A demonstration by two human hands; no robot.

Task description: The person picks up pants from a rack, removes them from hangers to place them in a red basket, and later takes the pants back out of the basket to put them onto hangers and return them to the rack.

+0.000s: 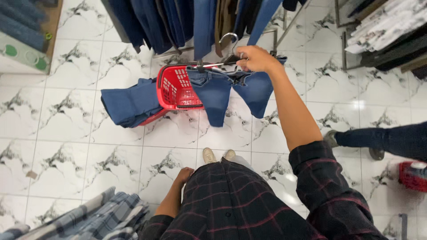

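Note:
My right hand (255, 58) is stretched forward and closed on a metal clip hanger (227, 52) from which a pair of blue jeans (231, 91) hangs, its two legs dangling above the floor. Just behind the jeans, a red plastic basket (173, 89) lies tipped on the marble floor, with folded blue denim (131, 103) spilling out of its left side. My left hand (183, 174) hangs down at my side against my dark plaid shirt, holding nothing; its fingers are mostly hidden.
A rack of hanging blue jeans (178, 22) stands ahead at the top. Plaid shirts (102, 218) lie at bottom left. Another person's leg and shoe (378, 140) come in from the right, near a red basket (413, 175). Shelves of folded clothes (387, 26) stand top right.

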